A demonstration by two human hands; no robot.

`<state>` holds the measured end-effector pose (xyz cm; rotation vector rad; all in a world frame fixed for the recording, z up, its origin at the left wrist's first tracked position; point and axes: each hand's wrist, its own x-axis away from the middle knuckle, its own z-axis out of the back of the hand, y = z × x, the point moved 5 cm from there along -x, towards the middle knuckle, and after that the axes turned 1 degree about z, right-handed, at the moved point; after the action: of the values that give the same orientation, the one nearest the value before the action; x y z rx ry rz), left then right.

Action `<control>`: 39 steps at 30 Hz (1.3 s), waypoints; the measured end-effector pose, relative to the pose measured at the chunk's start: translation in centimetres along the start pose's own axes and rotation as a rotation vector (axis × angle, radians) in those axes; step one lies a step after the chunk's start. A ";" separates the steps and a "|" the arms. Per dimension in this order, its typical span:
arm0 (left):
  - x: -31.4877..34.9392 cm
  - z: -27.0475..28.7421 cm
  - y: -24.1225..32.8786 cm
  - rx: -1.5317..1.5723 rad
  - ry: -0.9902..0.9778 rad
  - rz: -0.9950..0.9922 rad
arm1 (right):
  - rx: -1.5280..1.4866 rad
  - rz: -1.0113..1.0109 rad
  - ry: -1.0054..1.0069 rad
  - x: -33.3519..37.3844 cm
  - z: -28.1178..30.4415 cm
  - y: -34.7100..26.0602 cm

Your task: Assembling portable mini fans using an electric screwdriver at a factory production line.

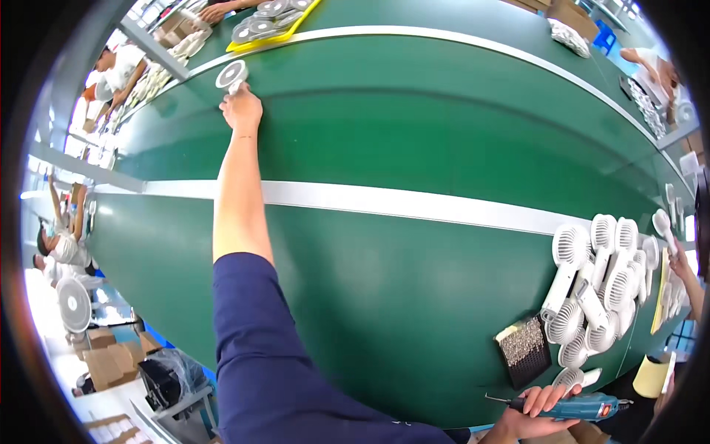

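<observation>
My left arm reaches far out over the green conveyor belt (pixel 414 111). At its end my left hand (pixel 242 111) is closed around the handle of a white handheld fan (pixel 231 72), whose round head points away from me. Low at the right, my right hand (pixel 529 422) grips a teal electric screwdriver (pixel 588 407), its thin bit pointing left. Just above it sits a black tray of small screws (pixel 523 351). Several white handheld fans (pixel 569 248) lie heaped beside that tray on the green worktop (pixel 399 296).
A white rail (pixel 414 206) divides the worktop from the belt. Beyond the far rail lies a yellow tray (pixel 296 26) of round grey parts. A co-worker's hand (pixel 677 259) holds another fan at the right edge. More people work at the left and far right.
</observation>
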<state>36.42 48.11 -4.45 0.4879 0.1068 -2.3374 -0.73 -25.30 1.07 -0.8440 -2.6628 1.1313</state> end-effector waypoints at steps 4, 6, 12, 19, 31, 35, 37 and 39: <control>6.1 4.0 2.6 0.449 0.269 -0.245 | -0.096 -0.022 -0.059 -0.4 -1.0 0.0; 13.2 6.2 3.3 1.383 -0.311 0.140 | -0.174 -0.066 -0.088 0.1 -1.2 0.6; 43.8 18.3 4.2 1.875 -0.932 0.144 | -0.284 -0.191 -0.163 1.9 -1.2 1.0; 54.0 23.5 7.5 1.415 -1.337 -0.223 | -0.274 -0.128 -0.314 2.6 -4.6 1.1; 54.7 31.0 12.3 1.286 -0.529 -1.304 | -0.161 -0.048 -0.316 3.2 -5.6 -2.1; 56.1 30.0 12.1 1.318 -0.456 -1.419 | -0.166 -0.071 -0.351 3.8 -5.4 -1.3; 56.4 28.1 11.8 1.379 -0.756 -1.195 | -0.157 -0.065 -0.364 4.1 -5.5 -1.0; 56.3 27.9 11.3 1.415 -0.822 -1.135 | -0.202 -0.093 -0.321 4.3 -5.7 -0.7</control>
<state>-1.77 -2.81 0.89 -0.0521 -2.2550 -3.0867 -2.79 -19.84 5.21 -0.5993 -3.0851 1.0679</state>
